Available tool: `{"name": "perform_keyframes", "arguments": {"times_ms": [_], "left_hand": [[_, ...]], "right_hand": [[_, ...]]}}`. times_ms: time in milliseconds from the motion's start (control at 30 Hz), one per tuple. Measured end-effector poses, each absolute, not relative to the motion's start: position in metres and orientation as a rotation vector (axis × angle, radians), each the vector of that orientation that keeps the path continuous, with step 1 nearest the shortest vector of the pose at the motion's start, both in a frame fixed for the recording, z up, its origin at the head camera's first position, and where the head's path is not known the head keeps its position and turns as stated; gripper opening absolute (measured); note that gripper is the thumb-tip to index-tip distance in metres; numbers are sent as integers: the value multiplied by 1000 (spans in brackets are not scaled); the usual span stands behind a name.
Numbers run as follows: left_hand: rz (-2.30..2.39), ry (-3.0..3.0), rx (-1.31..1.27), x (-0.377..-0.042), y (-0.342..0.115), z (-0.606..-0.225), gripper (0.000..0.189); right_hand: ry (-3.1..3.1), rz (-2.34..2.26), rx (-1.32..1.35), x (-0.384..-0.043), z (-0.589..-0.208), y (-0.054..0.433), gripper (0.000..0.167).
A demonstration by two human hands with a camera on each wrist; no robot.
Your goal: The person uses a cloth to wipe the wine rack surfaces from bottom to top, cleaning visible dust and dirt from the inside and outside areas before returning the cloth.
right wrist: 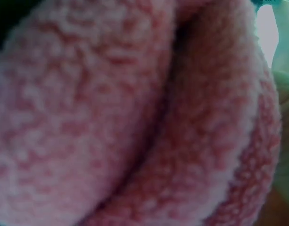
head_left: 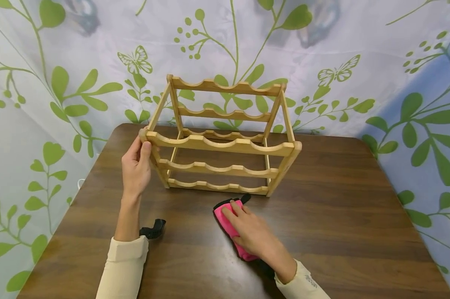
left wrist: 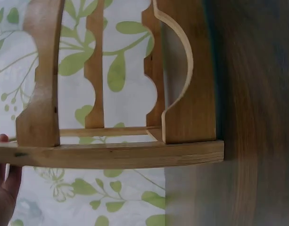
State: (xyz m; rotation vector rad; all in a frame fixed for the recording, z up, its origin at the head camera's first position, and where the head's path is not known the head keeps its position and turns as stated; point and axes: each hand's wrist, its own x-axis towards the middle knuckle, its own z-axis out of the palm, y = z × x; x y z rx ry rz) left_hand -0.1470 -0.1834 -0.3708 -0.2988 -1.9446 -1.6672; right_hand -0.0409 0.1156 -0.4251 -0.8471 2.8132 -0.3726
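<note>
A light wooden rack (head_left: 225, 143) with scalloped rails stands on the table. At its upper front left corner my left hand (head_left: 136, 168) grips the frame, thumb on the near side. In the left wrist view part of that hand (left wrist: 5, 190) shows at the left edge, against a wooden post (left wrist: 116, 156). In front of the rack, my right hand (head_left: 253, 230) holds a folded pink cloth (head_left: 228, 222) with dark edging, low over the table. The fuzzy pink cloth (right wrist: 87, 113) fills most of the right wrist view and hides nearly all of the hand.
A small black object (head_left: 154, 229), its kind unclear, lies beside my left forearm. The brown wooden table (head_left: 341, 207) extends to both sides. Behind it hangs a white curtain (head_left: 98, 50) printed with green leaves and butterflies.
</note>
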Motion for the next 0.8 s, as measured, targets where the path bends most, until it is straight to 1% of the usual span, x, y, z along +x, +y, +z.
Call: {"name": "perform_keyframes", "arguments": {"times_ms": [267,433,600,800], "left_hand": [[-1712,-1986,-350,-139,-193,-375,44],[-1596,-1993,-408,-142,-199,-382,46],[-1547,-1964,-482,-149,-200,-388,44],[-1525,-1955,-517,-151,-201,-388,35]], "right_hand": [[2876,-353,-968,-45,-428,111,72],[2884,-390,-1024,-46,-431,107,69],[2920,-406,-1062,-47,-433,103,62],[2924,-416,-1119,-51,-433,96,52]]}}
